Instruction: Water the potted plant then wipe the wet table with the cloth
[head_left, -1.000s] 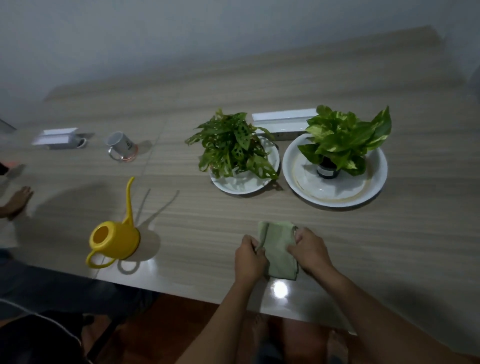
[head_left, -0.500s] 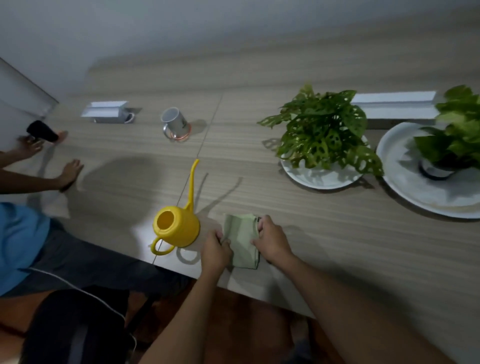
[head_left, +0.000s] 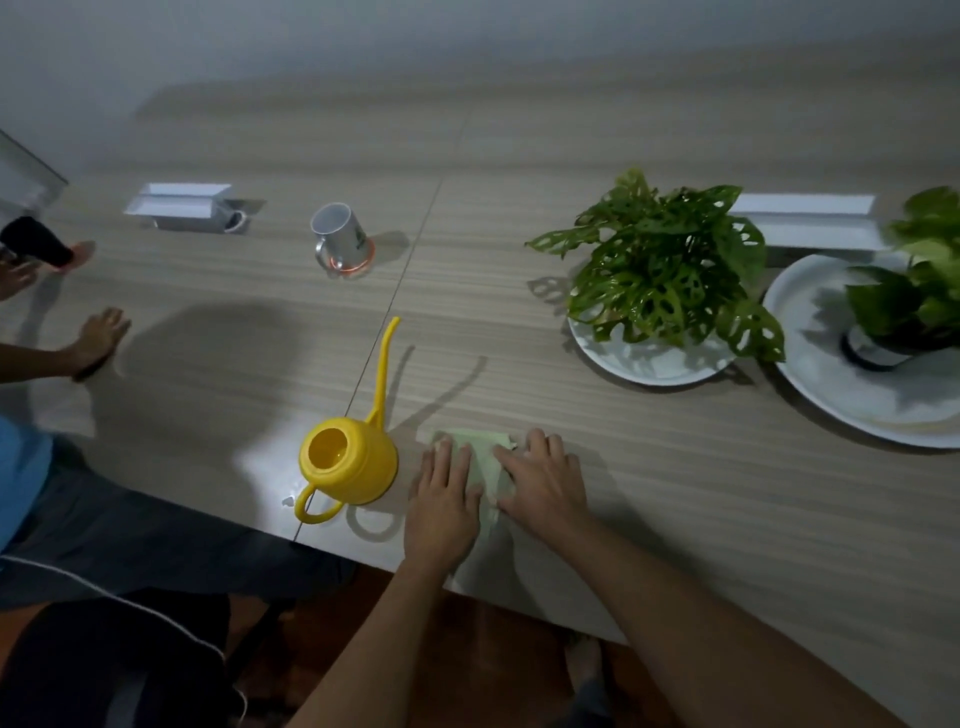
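Cloth (head_left: 485, 462) lies flat beneath left hand (head_left: 442, 496) and right hand (head_left: 540, 480), both grips spread wide.

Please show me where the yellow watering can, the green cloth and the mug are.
yellow watering can (head_left: 349, 465): head view, on its round body.
green cloth (head_left: 485, 462): head view, on the strip showing between the two hands.
mug (head_left: 340, 236): head view, on its side wall.
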